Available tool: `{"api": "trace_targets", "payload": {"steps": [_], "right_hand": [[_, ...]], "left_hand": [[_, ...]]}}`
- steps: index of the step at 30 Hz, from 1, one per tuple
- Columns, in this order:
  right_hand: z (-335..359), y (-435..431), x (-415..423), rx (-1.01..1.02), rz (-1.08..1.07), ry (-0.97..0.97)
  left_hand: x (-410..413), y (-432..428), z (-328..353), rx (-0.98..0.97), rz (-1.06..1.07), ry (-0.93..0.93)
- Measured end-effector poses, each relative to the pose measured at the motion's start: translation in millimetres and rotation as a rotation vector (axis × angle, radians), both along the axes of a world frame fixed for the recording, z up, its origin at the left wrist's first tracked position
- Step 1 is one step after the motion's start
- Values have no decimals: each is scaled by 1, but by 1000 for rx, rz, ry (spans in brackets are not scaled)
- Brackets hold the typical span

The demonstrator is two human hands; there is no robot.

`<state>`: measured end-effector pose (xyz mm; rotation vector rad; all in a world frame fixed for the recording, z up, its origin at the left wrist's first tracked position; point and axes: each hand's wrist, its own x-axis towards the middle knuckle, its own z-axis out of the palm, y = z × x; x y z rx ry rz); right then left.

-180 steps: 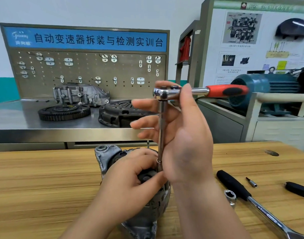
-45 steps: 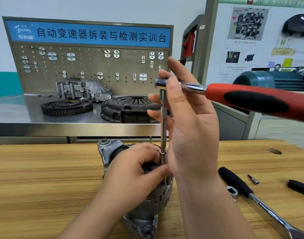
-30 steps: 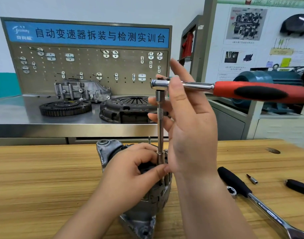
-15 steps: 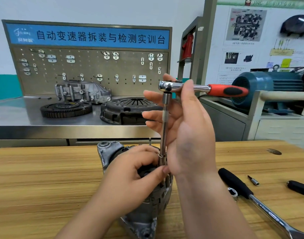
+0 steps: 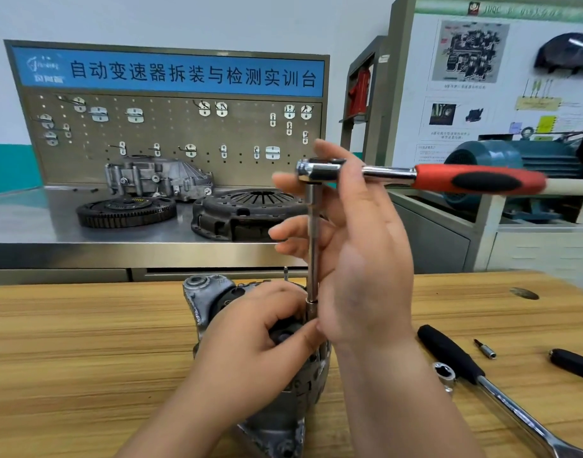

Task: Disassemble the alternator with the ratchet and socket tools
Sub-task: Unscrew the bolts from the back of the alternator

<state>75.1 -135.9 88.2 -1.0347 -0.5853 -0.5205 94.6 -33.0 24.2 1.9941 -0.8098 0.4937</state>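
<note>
The alternator (image 5: 204, 302) stands on the table (image 5: 85, 342), gripped by the left hand (image 5: 250, 352) apparently to stop it turning, while the right hand (image 5: 366, 266) pinches the ratchet (image 5: 415, 175) head so the bar (image 5: 312, 233) stands upright.

Socket tip (image 5: 312, 310) behind left hand (image 5: 254, 352)

Steel bench (image 5: 85, 233) with pegboard (image 5: 171, 137) against a pale wall (image 5: 217, 21)

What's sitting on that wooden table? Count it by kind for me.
Alternator: 1
Black-handled tools: 2
Loose socket: 1
Small bit: 1
Total: 5
</note>
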Motion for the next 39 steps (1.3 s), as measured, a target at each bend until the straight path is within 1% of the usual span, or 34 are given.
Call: {"api": "trace_targets", "payload": {"steps": [2,4,6,9,11,13,16,20,23,28,31,36,39], "right_hand": [[1,-1,-1,21,61,40],[1,-2,0,34,47,56],[0,0,0,18,-20,18],[1,1,-1,-42,-159,-90],[2,0,-2,-81,-176,-123],[3,1,-2,-112,-142,-105],[1,2,0,-14,-14,-47],[1,-2,0,32,94,51],[3,-3,0,40,56,69],[2,0,-1,-23,-116,-51],[3,0,-2,1,-71,-42],[3,-3,-1,58,61,63],[3,-4,-1,64,87,94]], "left_hand": [[0,1,1,-10,-26,17],[1,2,1,-13,-22,27],[2,2,1,-21,-18,26],[3,2,1,-25,-9,38],[3,2,0,-11,15,25],[3,1,0,1,19,21],[3,1,-1,9,15,0],[0,1,0,-13,-7,30],[-1,1,2,-17,10,58],[-1,0,2,-1,58,53],[-1,0,1,13,61,39],[-1,1,0,-20,-5,32],[0,2,0,-38,-29,41]]}}
